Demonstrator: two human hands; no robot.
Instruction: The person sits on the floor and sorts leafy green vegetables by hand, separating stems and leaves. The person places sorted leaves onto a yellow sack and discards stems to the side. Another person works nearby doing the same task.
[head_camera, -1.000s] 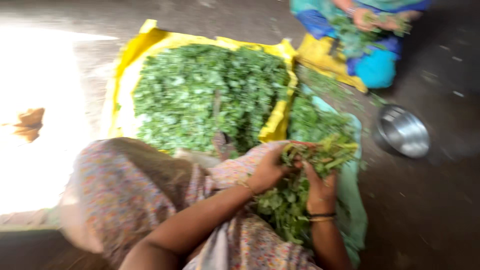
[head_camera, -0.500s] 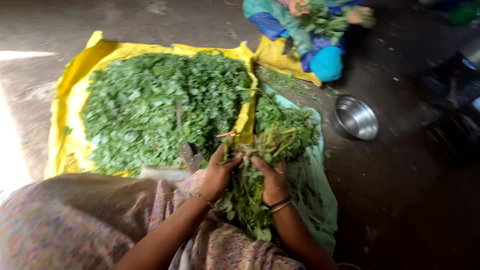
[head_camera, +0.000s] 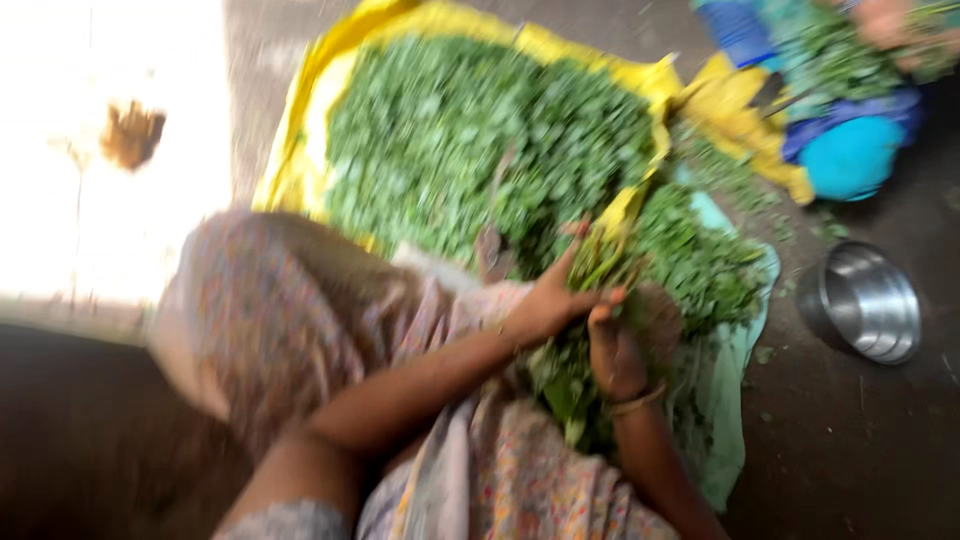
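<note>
1. Head view, centre: the left hand (head_camera: 545, 305) and the right hand (head_camera: 615, 350) meet over a bunch of leafy green stems (head_camera: 590, 290). The left fingers are clenched around the stalks, with one finger pointing up along them; the right fingers are curled around the same bunch just below. The picture is blurred by motion, so the finer grip cannot be told.
2. Head view, lower centre: the bunch hangs over the person's lap, its lower leaves trailing down between the forearms onto a patterned garment (head_camera: 300, 320). A bangle (head_camera: 640, 400) circles the right wrist.
3. Head view, upper centre: a large heap of loose green leaves (head_camera: 470, 140) lies on a yellow sheet (head_camera: 300, 160) spread on the floor (head_camera: 860, 450).
4. Head view, right of centre: a smaller pile of greens (head_camera: 710, 265) rests on a pale green sheet (head_camera: 725, 420), just beside the hands.
5. Head view, right: a steel bowl (head_camera: 870, 300) stands on the floor, apart from the pale sheet.
6. Head view, top right: another person in blue clothing (head_camera: 850, 150) holds greens of their own, well apart from the hands at centre.
</note>
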